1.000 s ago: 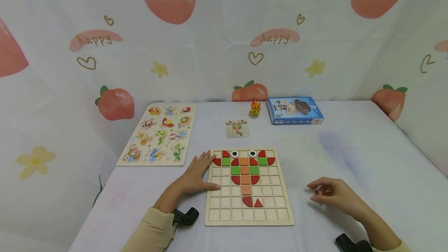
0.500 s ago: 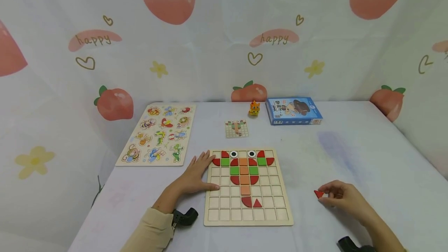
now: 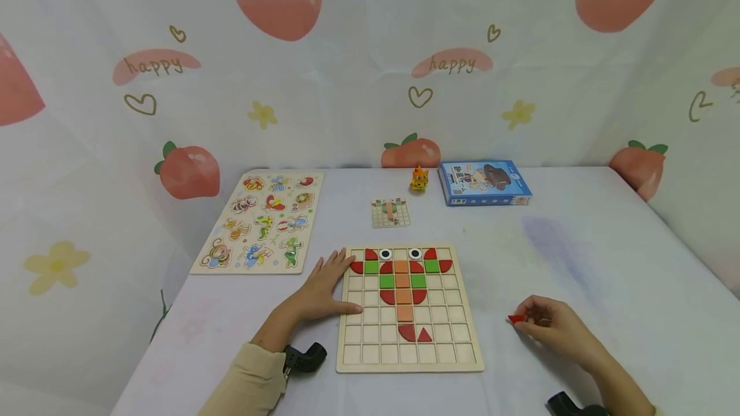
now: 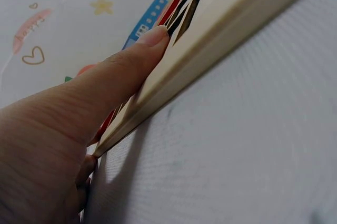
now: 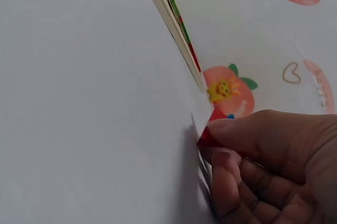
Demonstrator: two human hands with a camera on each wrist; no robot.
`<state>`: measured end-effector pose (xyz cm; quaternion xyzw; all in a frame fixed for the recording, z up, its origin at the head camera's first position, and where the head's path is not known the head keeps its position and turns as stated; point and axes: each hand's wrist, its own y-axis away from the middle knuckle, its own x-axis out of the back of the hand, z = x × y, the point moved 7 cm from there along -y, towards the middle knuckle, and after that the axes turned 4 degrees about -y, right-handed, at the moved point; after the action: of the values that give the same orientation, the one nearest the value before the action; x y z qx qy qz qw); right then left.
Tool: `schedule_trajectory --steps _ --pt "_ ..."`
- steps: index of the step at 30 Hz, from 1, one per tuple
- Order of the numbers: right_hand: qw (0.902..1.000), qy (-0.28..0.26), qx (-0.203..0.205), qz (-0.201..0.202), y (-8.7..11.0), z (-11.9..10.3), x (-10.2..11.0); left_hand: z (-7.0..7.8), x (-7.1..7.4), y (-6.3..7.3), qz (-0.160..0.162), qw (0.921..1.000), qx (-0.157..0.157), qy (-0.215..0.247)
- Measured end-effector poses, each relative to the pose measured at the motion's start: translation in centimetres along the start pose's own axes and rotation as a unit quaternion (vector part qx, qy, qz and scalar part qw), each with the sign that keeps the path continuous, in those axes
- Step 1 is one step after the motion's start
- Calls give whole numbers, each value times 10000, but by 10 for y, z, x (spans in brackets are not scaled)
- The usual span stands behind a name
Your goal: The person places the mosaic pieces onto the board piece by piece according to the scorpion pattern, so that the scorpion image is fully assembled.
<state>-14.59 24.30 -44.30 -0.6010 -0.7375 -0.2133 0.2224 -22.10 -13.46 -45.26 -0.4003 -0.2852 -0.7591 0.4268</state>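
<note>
A square wooden grid board (image 3: 354, 355) lies flat on the table, bearing red, green and orange pieces and two eye discs in some cells. My left hand (image 3: 320, 291) rests on its left edge, thumb laid over the rim and fingers stretched along the side; the left wrist view shows the thumb (image 4: 152, 37) on the board's top. To the right of the board, my right hand (image 3: 555, 326) pinches a small red triangle piece (image 5: 209, 134) between thumb and fingertips, just above the table. Another red triangle (image 3: 424, 335) sits in a lower cell of the board.
Behind the board lies a small pattern card (image 3: 390, 212) showing a similar figure. A yellow-orange toy figure (image 3: 419, 179) and a blue box (image 3: 484, 183) stand at the back. On the left is an insect picture puzzle board (image 3: 254, 223).
A second ago no piece showed in my right hand; then a red triangle appeared at its fingertips. The hand has since shifted slightly left and the triangle has turned. My left hand stays put.
</note>
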Motion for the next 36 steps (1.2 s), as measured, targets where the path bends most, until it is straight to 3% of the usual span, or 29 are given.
schedule_trajectory --steps 5,10,15,25,36 --pt "9996 -73 -159 -215 -8 -13 -13 -1 -1 0 -23 10000 53 35" --pt "9962 -279 393 -724 -15 -34 -29 0 0 0 -8 10000 37 43" --pt "9889 -682 676 -1135 -20 -52 -43 3 1 0 -18 10000 13 35" --pt "9823 -1110 349 -1466 -24 -70 -71 3 1 0 -38 10000 -15 10" --pt "9650 -1807 304 -1877 -17 -79 -104 2 2 1 18 10000 -15 -38"
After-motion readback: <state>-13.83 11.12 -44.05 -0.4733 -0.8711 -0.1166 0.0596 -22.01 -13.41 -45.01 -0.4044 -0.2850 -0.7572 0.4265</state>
